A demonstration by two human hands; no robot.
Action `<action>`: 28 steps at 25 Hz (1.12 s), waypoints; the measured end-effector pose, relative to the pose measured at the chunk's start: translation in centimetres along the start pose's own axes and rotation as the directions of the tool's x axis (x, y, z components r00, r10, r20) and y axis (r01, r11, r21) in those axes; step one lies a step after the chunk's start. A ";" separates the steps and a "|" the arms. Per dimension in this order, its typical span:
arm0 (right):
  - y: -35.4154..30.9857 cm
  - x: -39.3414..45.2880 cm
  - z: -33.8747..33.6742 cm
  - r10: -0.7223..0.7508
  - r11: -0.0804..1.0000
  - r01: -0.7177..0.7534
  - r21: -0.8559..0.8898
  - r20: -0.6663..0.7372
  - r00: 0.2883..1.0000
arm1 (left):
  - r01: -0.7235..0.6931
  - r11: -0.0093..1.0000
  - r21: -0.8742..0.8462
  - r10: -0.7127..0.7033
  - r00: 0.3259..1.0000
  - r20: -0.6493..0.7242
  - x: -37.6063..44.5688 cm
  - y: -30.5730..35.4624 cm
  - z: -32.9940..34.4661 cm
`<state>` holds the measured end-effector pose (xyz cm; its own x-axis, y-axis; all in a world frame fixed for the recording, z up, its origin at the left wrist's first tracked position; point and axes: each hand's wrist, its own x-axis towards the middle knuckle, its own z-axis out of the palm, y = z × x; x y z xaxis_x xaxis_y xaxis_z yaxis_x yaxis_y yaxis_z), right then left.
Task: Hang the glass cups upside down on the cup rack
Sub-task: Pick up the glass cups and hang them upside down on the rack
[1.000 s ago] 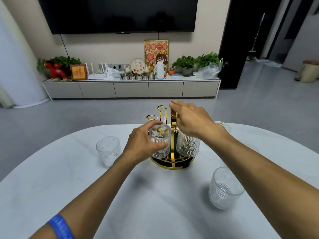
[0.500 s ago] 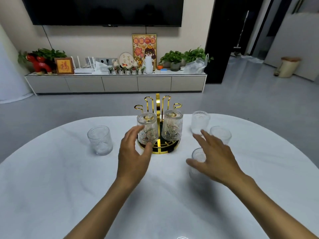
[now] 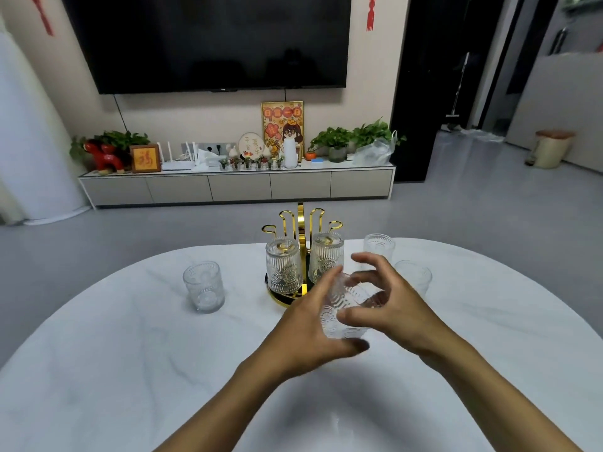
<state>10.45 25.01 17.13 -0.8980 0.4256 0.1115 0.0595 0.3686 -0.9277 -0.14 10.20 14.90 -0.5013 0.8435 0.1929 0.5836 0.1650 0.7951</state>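
A gold cup rack [image 3: 301, 220] stands at the far middle of the white table [image 3: 130, 353]. Two ribbed glass cups hang upside down on it, one on the left [image 3: 283, 270] and one on the right [image 3: 326, 256]. In front of the rack, both hands hold a glass cup [image 3: 346, 308] lifted off the table. My left hand [image 3: 306, 337] wraps its left side and bottom. My right hand [image 3: 391, 301] grips its right side and rim. More cups stand upright: one left of the rack [image 3: 204, 287], two on the right [image 3: 378, 246] [image 3: 416, 277].
The table's curved far edge runs just behind the rack. Beyond it is grey floor, a low TV cabinet [image 3: 238, 187] with plants and ornaments, and a wall-mounted television [image 3: 212, 44]. A bin [image 3: 551, 148] stands at the far right.
My left hand has let go of the hung cup and come back. My right hand reached to the near right cup; both hands now hold it raised in front of the rack.
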 end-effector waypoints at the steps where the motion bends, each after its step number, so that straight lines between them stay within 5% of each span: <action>1: -1.0 0.1 0.2 -0.088 0.996 0.088 0.032 -0.015 0.996 | -0.019 0.997 -0.077 0.013 0.998 -0.069 0.3 0.9 -0.2; 3: -1.9 0.5 0.4 -0.108 0.965 0.137 0.225 -0.134 0.985 | -0.050 0.964 -0.260 0.000 0.982 -0.190 1.1 1.9 -0.9; 5: -1.7 0.7 0.7 0.153 0.859 -0.043 0.510 -0.174 0.973 | -0.083 0.896 -0.436 -0.028 0.970 -0.242 2.0 2.3 -1.5; 7: -1.1 0.7 1.3 0.388 0.677 -0.377 0.632 0.130 0.913 | -0.117 0.872 -0.475 -0.014 0.965 -0.263 2.6 2.5 -1.5; 9: -0.4 0.5 1.9 0.361 0.464 -0.548 0.696 0.417 0.834 | -0.130 0.894 -0.429 0.011 0.963 -0.268 3.2 2.6 -0.7; 11: 0.0 1.2 1.9 0.324 0.292 -0.522 0.801 0.431 0.842 | -0.139 0.912 -0.386 0.039 0.966 -0.257 4.0 2.1 0.0; 13: 0.1 2.8 0.8 0.325 0.228 -0.410 0.883 0.328 0.887 | -0.111 0.926 -0.360 0.074 0.990 -0.117 5.2 1.6 -0.9; 15: 0.2 5.4 -1.5 0.373 0.302 -0.257 0.918 0.135 0.918 | -0.093 0.963 -0.255 0.105 0.994 0.034 7.1 1.1 -3.2; 17: 0.0 8.6 -4.3 0.400 0.477 -0.107 0.872 -0.107 0.910 | -0.136 0.984 0.115 0.138 0.990 -0.004 10.4 0.9 -5.7; 19: -0.5 12.1 -6.6 0.353 0.745 -0.024 0.666 -0.364 0.862 | -0.178 0.772 0.611 0.228 0.974 -0.005 14.2 0.8 -7.4; 21: -0.6 15.1 -7.5 0.174 0.939 0.022 0.342 -0.532 0.829 | -0.199 0.507 0.838 0.078 0.980 0.185 17.3 0.7 -7.7; 24: 0.0 18.5 -7.4 -0.081 0.997 0.077 -0.029 -0.519 0.851 | -0.223 0.366 0.904 -0.217 0.924 0.315 19.8 -0.6 -7.0; 28: 1.7 20.4 -5.5 -0.197 0.962 0.107 -0.252 -0.362 0.911 | -0.227 0.523 0.821 -0.123 0.934 0.337 20.1 -2.4 -7.2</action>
<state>-5.37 38.84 19.77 -0.6719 0.6147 0.4132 0.0706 0.6085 -0.7904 -16.18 23.11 21.02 -0.3245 0.9394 -0.1110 0.9440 0.3143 -0.1002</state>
